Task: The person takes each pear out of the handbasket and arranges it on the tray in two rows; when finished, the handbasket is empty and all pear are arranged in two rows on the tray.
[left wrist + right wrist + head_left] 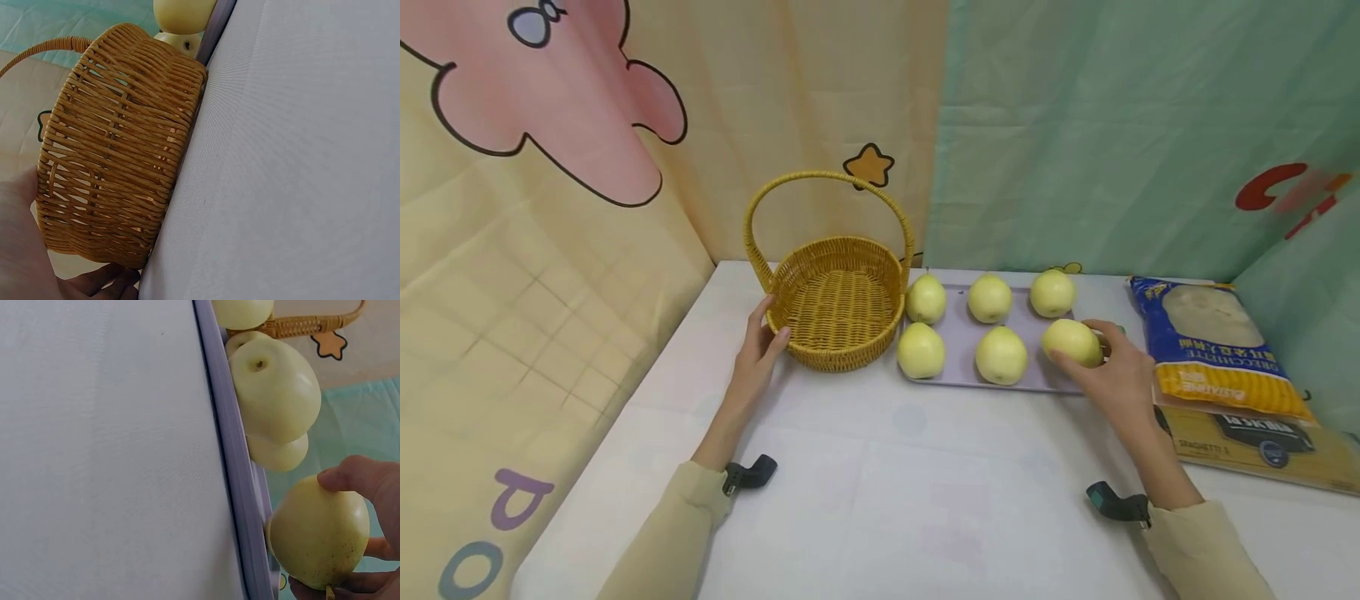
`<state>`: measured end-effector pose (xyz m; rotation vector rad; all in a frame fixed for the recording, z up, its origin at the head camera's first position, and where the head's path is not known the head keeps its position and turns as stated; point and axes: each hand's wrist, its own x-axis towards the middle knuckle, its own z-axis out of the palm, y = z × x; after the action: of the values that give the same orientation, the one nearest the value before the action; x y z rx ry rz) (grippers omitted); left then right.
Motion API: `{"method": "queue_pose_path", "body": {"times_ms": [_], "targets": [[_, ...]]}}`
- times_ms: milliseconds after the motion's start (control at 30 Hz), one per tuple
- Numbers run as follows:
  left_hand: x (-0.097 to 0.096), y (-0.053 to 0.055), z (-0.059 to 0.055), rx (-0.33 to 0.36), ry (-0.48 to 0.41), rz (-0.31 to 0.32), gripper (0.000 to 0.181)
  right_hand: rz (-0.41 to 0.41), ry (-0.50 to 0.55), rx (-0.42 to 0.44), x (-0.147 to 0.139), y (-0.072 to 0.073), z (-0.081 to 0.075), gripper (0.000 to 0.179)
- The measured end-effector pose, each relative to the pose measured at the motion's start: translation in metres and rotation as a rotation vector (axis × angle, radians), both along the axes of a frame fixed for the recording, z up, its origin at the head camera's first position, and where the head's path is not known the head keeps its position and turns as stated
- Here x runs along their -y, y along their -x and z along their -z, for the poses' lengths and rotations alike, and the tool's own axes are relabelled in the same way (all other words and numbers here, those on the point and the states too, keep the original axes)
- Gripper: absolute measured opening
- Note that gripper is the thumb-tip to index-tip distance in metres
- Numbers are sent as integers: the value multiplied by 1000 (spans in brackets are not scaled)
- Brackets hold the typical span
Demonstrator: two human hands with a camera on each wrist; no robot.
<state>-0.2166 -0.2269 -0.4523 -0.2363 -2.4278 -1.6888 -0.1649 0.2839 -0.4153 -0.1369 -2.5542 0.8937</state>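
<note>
A woven wicker basket with a tall arched handle stands at the back left of the table, nothing inside it. My left hand rests against its left side, thumb near the front rim and fingers behind; the left wrist view shows the basket's woven wall close by. My right hand grips a pale yellow-green pear at the right end of the lilac tray. In the right wrist view thumb and fingers span this pear, its stem pointing down.
Several more pears, such as the front middle pear, sit in two rows on the tray, right of the basket. A blue and yellow pasta bag and a brown spaghetti pack lie at the right. Printed curtains hang behind the table.
</note>
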Motion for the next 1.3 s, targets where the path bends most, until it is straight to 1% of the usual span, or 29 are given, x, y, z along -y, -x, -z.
{"method": "queue_pose_path", "body": {"times_ms": [67, 133, 333, 467, 533, 700, 767, 800, 867, 1000, 1067, 1167, 1300], "targets": [[1, 2, 4, -5, 5, -3, 67, 4, -7, -6, -1, 0, 3, 66], [1, 2, 6, -9, 3, -3, 67, 5, -8, -13, -1, 1, 6, 65], [2, 1, 4, -25, 4, 3, 67, 2, -27, -18, -2, 2, 10, 66], [0, 1, 1, -20, 11, 4, 67, 8, -44, -5, -3, 2, 10, 67], [-2, -1, -3, -11, 6, 5, 67, 8, -48, 2, -4, 1, 10, 68], [-8, -13, -23, 14, -12, 16, 67, 6, -52, 16, -5, 2, 10, 69], [-8, -16, -27, 20, -13, 18, 67, -1, -59, 12, -5, 3, 9, 70], [-8, -16, -27, 25, -11, 15, 67, -7, -65, 8, -5, 4, 9, 70], [-6, -14, -22, 32, -5, 8, 67, -16, -73, -1, -5, 3, 8, 71], [0, -6, -7, 21, 17, -6, 69, -31, -80, -15, -4, 3, 7, 70], [2, -4, -1, 8, 27, -7, 68, -32, -76, -14, -4, 3, 8, 70], [3, -2, 2, -2, 28, -5, 68, -28, -68, -17, -5, 3, 8, 70], [3, -1, 2, 11, 29, -2, 68, -21, -60, -20, -7, 1, 7, 71]]}}
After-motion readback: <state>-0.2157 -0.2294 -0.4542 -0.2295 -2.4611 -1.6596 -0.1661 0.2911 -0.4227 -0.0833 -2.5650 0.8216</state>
